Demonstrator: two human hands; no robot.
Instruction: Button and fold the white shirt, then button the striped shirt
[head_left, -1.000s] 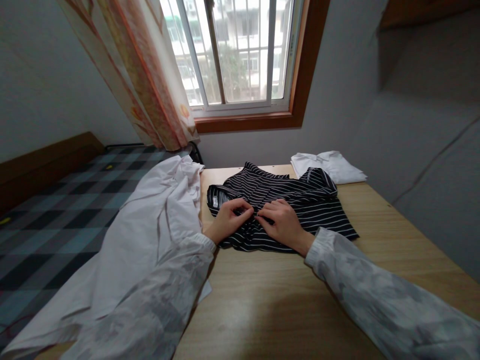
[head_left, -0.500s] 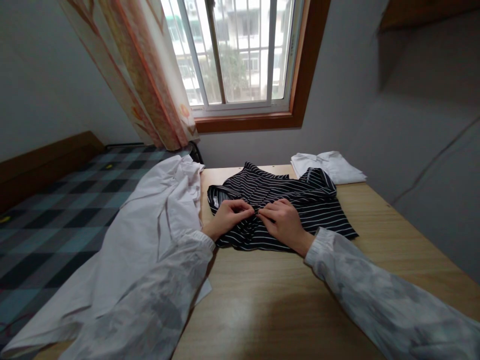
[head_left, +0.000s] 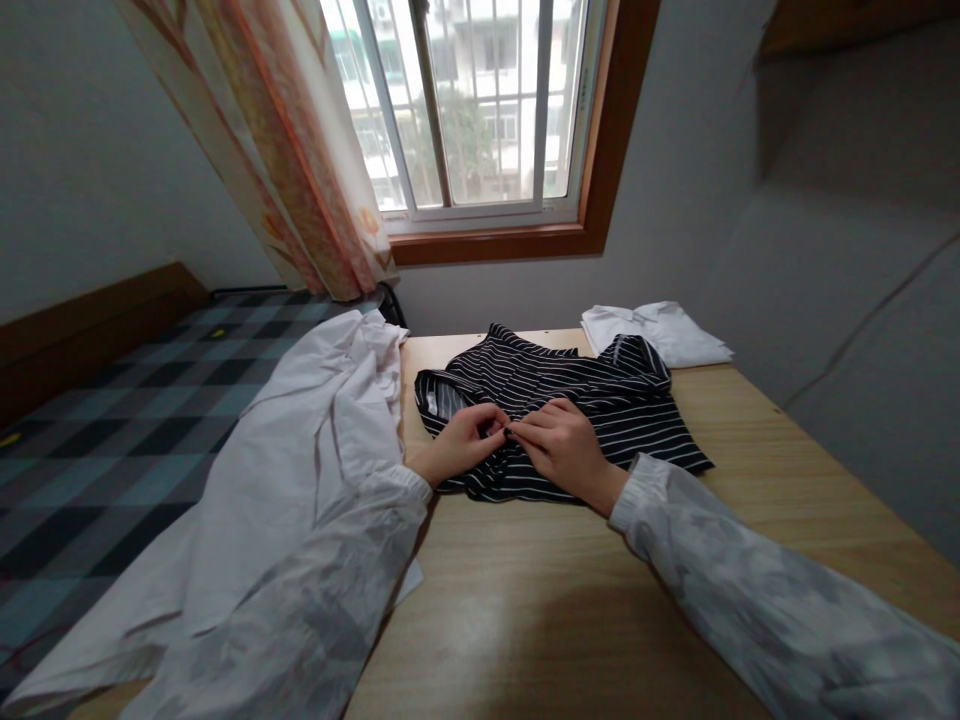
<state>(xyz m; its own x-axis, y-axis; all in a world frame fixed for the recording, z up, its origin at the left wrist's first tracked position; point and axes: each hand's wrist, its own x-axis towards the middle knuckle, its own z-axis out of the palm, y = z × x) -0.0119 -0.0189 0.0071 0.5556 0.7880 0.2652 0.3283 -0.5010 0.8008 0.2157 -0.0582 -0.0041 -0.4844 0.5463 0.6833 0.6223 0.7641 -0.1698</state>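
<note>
1. On a wooden table (head_left: 570, 600), the left hand (head_left: 457, 445) and right hand (head_left: 562, 445) meet fingertip to fingertip, both pinching the black striped shirt (head_left: 600, 400) at its middle.
2. A loose white garment (head_left: 300, 470) drapes off the table's left edge.
3. Far right, a folded white shirt (head_left: 656, 332) lies; no lettering is readable anywhere.

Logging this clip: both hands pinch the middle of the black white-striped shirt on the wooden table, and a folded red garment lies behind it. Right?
Not quite: in the head view the folded garment is white, not red. Both the left hand and right hand do pinch the black white-striped shirt on the wooden table.
</note>
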